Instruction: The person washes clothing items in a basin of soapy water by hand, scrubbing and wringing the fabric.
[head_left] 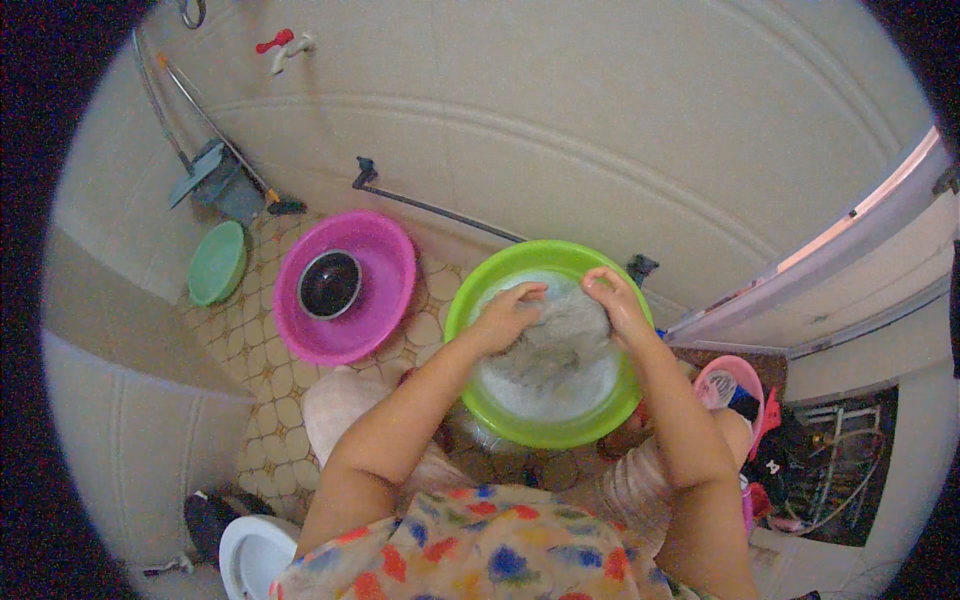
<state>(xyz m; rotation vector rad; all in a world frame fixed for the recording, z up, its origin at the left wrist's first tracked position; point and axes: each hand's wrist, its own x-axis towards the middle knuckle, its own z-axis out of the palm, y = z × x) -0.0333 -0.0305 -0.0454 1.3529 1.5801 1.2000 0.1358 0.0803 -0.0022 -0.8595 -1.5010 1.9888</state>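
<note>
Tiled floor [262, 400], two basins, one grey cloth [560, 335]

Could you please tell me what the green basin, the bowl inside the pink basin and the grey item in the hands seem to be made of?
Green basin: glossy moulded plastic, probably. Bowl: likely metal, dark and reflective with a bright rim. Grey item: wet cloth, bunched and wrinkled between the left hand and right hand.

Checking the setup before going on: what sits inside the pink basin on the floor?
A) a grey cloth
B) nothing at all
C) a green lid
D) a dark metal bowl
D: a dark metal bowl sits in the middle of the pink basin, while the grey cloth is in the green basin, gripped by the left hand and right hand.
</note>
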